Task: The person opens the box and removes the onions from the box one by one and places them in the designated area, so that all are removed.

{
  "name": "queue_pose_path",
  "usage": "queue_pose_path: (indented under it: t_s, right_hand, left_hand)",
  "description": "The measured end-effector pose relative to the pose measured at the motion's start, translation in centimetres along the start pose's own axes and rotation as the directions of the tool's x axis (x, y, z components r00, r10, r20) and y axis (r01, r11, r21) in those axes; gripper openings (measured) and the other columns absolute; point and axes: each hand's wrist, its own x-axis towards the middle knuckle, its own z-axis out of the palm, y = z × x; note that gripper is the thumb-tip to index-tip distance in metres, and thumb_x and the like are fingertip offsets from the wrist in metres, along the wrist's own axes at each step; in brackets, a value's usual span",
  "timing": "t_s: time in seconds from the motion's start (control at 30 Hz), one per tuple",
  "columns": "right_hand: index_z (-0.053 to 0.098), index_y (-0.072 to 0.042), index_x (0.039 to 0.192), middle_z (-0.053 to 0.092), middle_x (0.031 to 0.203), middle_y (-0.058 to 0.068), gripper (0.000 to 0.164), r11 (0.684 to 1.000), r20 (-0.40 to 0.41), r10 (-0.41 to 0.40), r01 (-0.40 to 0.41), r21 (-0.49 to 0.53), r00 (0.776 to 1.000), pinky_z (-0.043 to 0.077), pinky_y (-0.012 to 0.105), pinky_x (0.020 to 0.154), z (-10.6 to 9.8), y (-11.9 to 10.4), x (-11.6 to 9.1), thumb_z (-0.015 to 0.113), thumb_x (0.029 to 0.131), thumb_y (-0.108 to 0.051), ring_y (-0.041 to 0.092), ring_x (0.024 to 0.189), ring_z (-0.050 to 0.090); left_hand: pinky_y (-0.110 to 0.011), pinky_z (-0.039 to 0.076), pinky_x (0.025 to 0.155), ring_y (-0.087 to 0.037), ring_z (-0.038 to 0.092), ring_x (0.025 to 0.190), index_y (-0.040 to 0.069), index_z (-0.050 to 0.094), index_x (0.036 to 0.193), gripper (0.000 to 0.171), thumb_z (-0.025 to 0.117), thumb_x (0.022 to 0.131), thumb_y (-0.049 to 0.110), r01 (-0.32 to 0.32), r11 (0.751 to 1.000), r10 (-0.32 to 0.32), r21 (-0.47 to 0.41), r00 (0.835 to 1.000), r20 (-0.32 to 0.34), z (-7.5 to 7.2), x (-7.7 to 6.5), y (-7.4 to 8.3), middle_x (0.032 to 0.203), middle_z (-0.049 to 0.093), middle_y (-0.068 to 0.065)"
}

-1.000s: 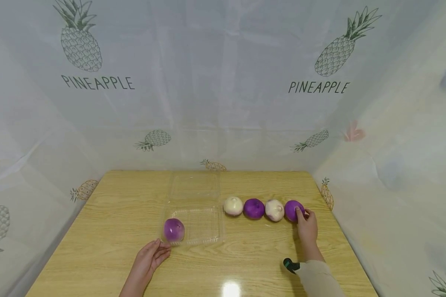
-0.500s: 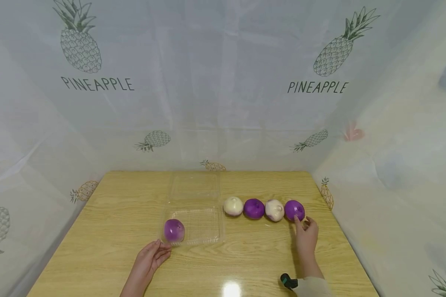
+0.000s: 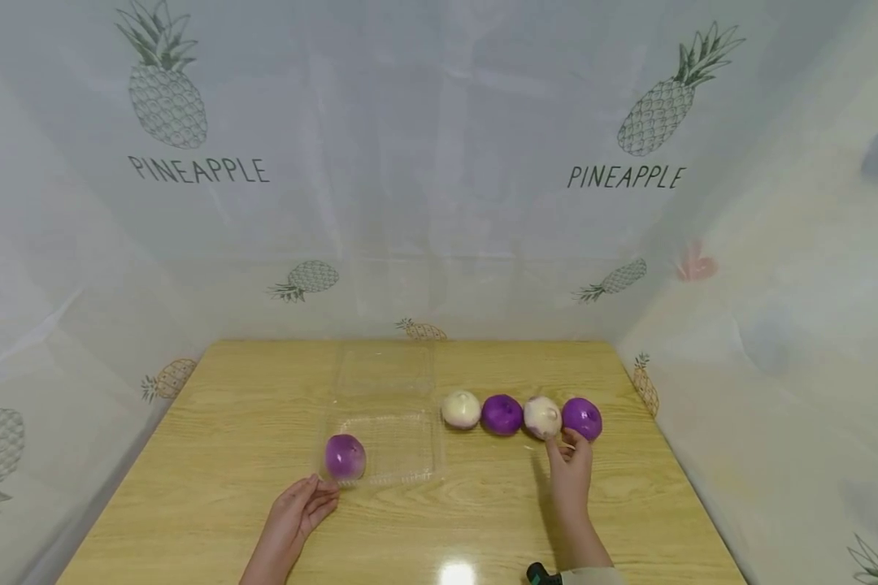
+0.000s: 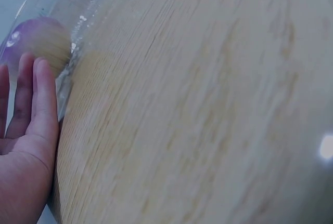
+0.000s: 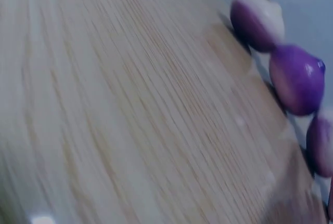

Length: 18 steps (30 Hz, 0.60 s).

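A clear plastic clamshell box [image 3: 417, 455] lies with its lid [image 3: 384, 370] folded back. Inside, at its near left corner, sits a purple turnip [image 3: 345, 457]. My left hand [image 3: 293, 513] rests against that corner; the left wrist view shows its fingers [image 4: 44, 94] fairly straight at the box edge. To the right of the box runs a row: a white-topped turnip [image 3: 461, 409], a purple turnip [image 3: 502, 414], a second white-topped turnip [image 3: 542, 417] and another purple turnip [image 3: 581, 418]. My right hand [image 3: 571, 471] is at the near side of the last two, fingers loosely bent.
A wooden table [image 3: 263, 406] carries everything. Pale curtains [image 3: 439, 203] printed with pineapples stand behind it and along both sides. A dark wrist camera [image 3: 541, 574] sits by my right sleeve [image 3: 593, 576].
My right hand has left the rightmost purple turnip and moved left and slightly nearer, to the front of the neighbouring white-topped one. My left hand stays at the box corner.
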Motion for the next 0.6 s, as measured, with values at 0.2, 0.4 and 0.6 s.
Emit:
queue_pose_path:
  t_s: [0.2, 0.4, 0.6]
  right_hand:
    - [0.044, 0.006, 0.13, 0.049, 0.12, 0.018, 0.047, 0.995, 0.093, -0.008, -0.001, 0.096, 0.996, 0.046, 0.013, 0.066, 1.9, -0.8, -1.7, 0.063, 0.098, -0.022, 0.011, 0.087, 0.049]
    - [0.046, 0.007, 0.129, 0.05, 0.12, 0.022, 0.043, 0.988, 0.195, -0.013, -0.017, 0.152, 0.981, 0.048, 0.018, 0.068, 3.9, -3.2, -3.9, 0.064, 0.097, -0.015, 0.015, 0.089, 0.05]
    - [0.045, 0.008, 0.129, 0.051, 0.118, 0.024, 0.041, 0.979, 0.3, -0.048, -0.015, 0.202, 0.953, 0.05, 0.02, 0.069, 5.3, -7.2, -5.9, 0.063, 0.096, -0.007, 0.02, 0.091, 0.051]
  left_hand:
    - [-0.037, 0.054, 0.092, -0.022, 0.066, 0.096, -0.002, 0.065, 0.1, 0.029, 0.047, 0.105, 0.02, 0.009, 1.0, -0.009, 0.006, 0.999, -0.035, 0.2, 0.0, -0.1, 0.098, 0.068, -0.009]
    - [-0.037, 0.054, 0.093, -0.023, 0.066, 0.097, -0.004, 0.064, 0.102, 0.03, 0.049, 0.105, 0.022, 0.028, 1.0, -0.028, 0.008, 0.999, -0.042, 0.2, 0.0, 0.0, 0.1, 0.067, -0.011]
    - [-0.038, 0.053, 0.094, -0.022, 0.066, 0.098, -0.005, 0.064, 0.104, 0.031, 0.048, 0.105, 0.021, 0.018, 1.0, -0.018, 0.009, 1.0, -0.013, 0.0, -0.1, 0.1, 0.101, 0.067, -0.01]
